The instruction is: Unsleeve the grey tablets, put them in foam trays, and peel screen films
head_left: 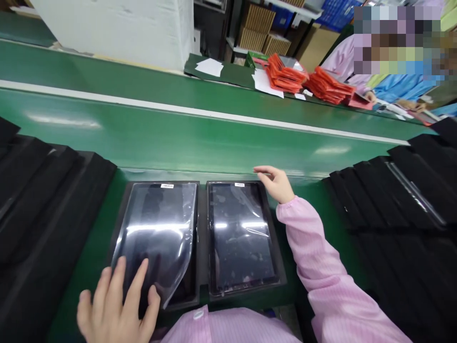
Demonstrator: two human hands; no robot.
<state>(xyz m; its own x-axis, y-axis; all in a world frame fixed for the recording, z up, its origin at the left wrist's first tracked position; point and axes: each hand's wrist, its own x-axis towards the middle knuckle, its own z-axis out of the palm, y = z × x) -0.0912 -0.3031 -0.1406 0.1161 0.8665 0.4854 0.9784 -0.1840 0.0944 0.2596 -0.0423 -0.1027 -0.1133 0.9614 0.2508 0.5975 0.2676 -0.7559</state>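
Toward the near edge of the green table (pixel 98 243), a left panel (pixel 153 214) and a right panel (pixel 243 243) on black bases (pixel 278 262): probably stiff, slippery and fragile, best lifted by opposite side edges; dark, glossy. On the left one, clear film (pixel 182 257), loose at the near-right corner. Over it, left hand (pixel 119 305) with spread fingers, impossible to tell if touching. By the right panel's far-right corner, right hand (pixel 276 183), half-open, seemingly empty.

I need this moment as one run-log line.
Left hand: spread, at near end of left screen; right hand: open, at far right corner of right screen; red packets: on far ledge
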